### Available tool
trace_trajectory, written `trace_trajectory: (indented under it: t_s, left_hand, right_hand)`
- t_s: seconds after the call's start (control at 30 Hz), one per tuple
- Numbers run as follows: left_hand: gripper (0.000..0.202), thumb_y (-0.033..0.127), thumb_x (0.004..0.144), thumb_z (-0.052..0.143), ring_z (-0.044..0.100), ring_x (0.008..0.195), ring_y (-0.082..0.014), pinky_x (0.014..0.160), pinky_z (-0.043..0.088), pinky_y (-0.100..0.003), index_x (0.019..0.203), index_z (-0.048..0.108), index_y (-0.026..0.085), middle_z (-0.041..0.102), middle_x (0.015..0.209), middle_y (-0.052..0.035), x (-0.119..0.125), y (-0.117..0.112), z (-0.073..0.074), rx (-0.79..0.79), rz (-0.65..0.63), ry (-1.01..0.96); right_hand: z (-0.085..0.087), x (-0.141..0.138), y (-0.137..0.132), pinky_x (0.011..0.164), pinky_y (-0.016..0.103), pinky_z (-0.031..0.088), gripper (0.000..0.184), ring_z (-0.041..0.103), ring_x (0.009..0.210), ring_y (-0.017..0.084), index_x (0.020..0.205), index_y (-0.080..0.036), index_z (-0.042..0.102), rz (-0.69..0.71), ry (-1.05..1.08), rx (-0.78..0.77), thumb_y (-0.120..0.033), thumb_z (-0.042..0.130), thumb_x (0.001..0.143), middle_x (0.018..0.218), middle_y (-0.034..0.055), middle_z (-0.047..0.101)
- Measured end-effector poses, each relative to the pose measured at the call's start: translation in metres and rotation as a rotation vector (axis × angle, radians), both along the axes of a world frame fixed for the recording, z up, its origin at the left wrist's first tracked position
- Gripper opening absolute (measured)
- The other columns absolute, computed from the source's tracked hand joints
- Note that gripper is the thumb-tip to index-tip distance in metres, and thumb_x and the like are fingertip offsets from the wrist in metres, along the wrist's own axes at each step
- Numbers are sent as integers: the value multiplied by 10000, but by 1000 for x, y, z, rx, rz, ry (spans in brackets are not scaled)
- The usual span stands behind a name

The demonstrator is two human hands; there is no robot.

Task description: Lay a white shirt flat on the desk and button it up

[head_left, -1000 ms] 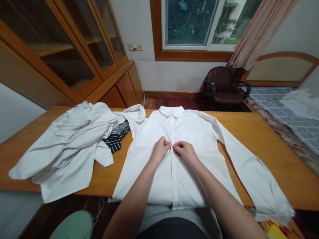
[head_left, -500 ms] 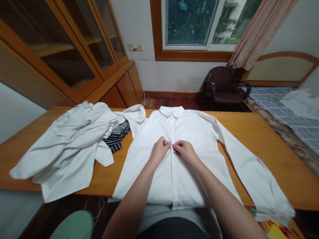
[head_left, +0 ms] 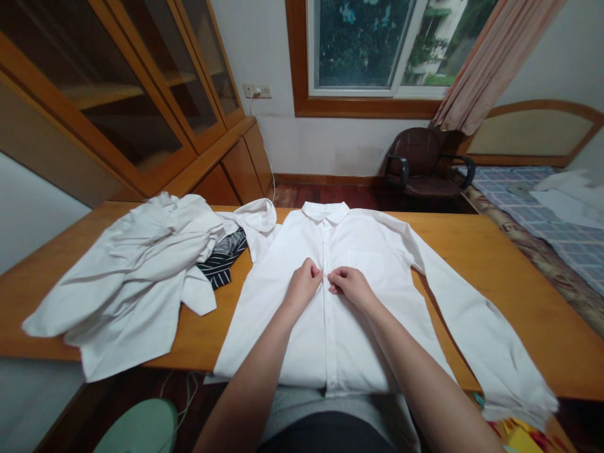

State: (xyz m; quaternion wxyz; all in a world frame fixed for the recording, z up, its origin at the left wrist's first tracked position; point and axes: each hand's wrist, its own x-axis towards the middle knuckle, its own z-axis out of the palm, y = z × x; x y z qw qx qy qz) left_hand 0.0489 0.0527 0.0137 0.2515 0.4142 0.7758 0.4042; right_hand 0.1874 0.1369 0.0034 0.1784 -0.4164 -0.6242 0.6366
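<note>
A white long-sleeved shirt [head_left: 302,327] lies front side up on the wooden table [head_left: 453,251], its collar toward the far edge. My left hand [head_left: 306,280] pinches the shirt's front placket from the left, at mid-chest. Just across the button line, my right hand [head_left: 349,284] pinches the placket from the right. The fingertips of both hands nearly meet, and any button between them is too small to make out. One sleeve stretches out to the right, past the table's front edge.
Left of the shirt lies a heap of white clothing [head_left: 136,264], with a black-and-white striped garment [head_left: 224,255] partly under it. A green stool [head_left: 136,428] stands below the front edge. Beyond the table are a brown armchair [head_left: 418,163] and a bed [head_left: 542,201].
The view has shifted very slightly. Both hands stay pinched at the same spot on the placket, and the shirt lies as before.
</note>
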Motion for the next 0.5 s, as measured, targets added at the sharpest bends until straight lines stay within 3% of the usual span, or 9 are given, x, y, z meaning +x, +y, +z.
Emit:
trace_trajectory:
  t_s: [0.17,0.3,0.4,0.5]
  left_hand:
    - [157,162,823,600,596,699,-157,692,423,-265,759,474,230,608,717,27,-1,1,-5,35,-14,68]
    - [89,136,829,604,617,891,-202,847,472,-322,827,577,221,663,866,-29,-4,-1,-5,102,-89,258]
    - [147,137,869,577,592,1073,-231,990,456,-382,950,667,220,685,1062,-66,-7,-6,-5,197,-162,399]
    - [258,162,934,512,506,1279,-240,1107,398,-418,1097,698,235,659,1262,-66,-11,-13,-8,247,-295,485]
  right_hand:
    - [-3,0,1,565,214,508,162,680,559,145,764,-165,655,16,-24,46,-318,636,813,608,15,685]
    - [-2,2,-3,569,239,520,172,677,551,159,789,-186,645,26,-31,127,-332,581,851,587,-4,663]
    - [1,6,-5,608,267,519,178,648,554,161,809,-204,647,31,-89,324,-324,542,886,614,-5,654]
    - [3,14,-6,758,324,528,157,663,753,199,907,-196,681,48,-169,654,-257,537,897,832,60,702]
